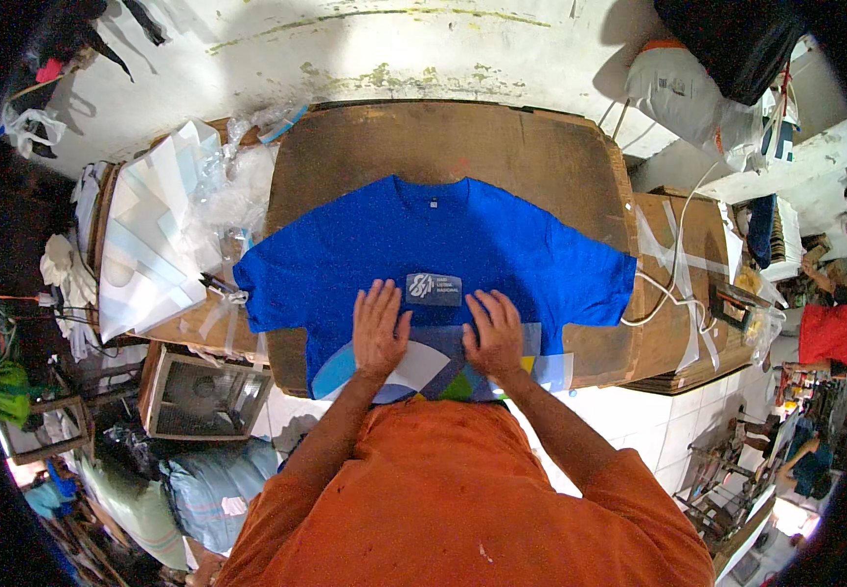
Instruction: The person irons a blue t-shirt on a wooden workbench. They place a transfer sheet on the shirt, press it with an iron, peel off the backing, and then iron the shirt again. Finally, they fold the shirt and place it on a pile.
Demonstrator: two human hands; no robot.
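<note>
A blue T-shirt [472, 235] lies spread out on a brown board-topped table [365, 142], its collar toward the far side. On its chest rests a small translucent rectangle with a white print [433, 290]. Nearer me, a wide printed sheet with coloured curved shapes [418, 366] lies over the lower shirt. My left hand [381, 328] is flat with fingers stretched, beside the small rectangle and over the sheet's upper edge. My right hand [494, 335] lies flat on the other side, fingers apart. Neither hand grips anything.
Stacked printed sheets [154, 235] and crumpled clear plastic [232, 181] sit left of the table. A white cable [673, 284] runs over the taped cardboard [678, 342] at right. A framed screen [206, 393] stands lower left. Other people, one in red [827, 331], are far right.
</note>
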